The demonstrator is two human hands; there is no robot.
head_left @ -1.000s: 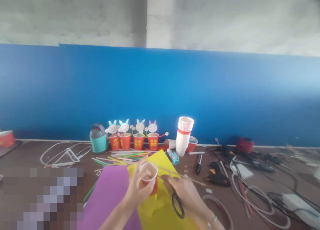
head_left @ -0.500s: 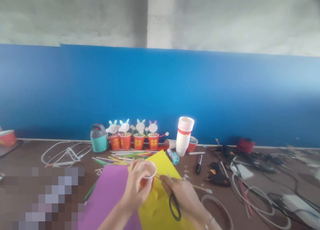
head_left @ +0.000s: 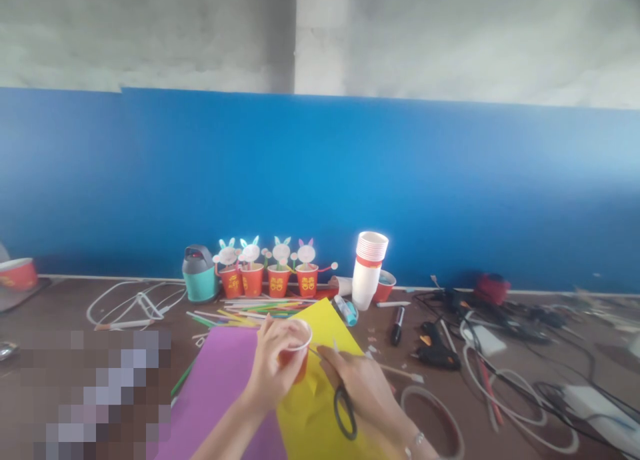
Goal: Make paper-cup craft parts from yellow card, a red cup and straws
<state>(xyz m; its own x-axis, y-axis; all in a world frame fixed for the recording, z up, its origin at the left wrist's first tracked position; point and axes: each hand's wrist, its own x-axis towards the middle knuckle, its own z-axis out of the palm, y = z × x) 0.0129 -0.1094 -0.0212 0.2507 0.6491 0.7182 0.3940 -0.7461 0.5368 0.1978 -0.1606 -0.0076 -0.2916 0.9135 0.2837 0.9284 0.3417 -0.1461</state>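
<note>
Head view: the left hand [head_left: 273, 367] curls snugly around a red cup [head_left: 303, 365] above yellow paper [head_left: 313, 417], near centre; the right hand [head_left: 365, 383] grips scissors [head_left: 337, 410] just right. Four far cups [head_left: 277, 283] bear rabbit figures [head_left: 281, 250]; this one shows none.

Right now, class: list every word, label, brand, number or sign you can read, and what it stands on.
"囍", apparently, in gold: third rabbit-topped red paper cup from left, and fourth cup.
Gold signs on first two cups: too blurred.
Black marker pen, blue-and-white plastic tube: any lettering too small.
Red paper cup in left hand: no print legible.
</note>
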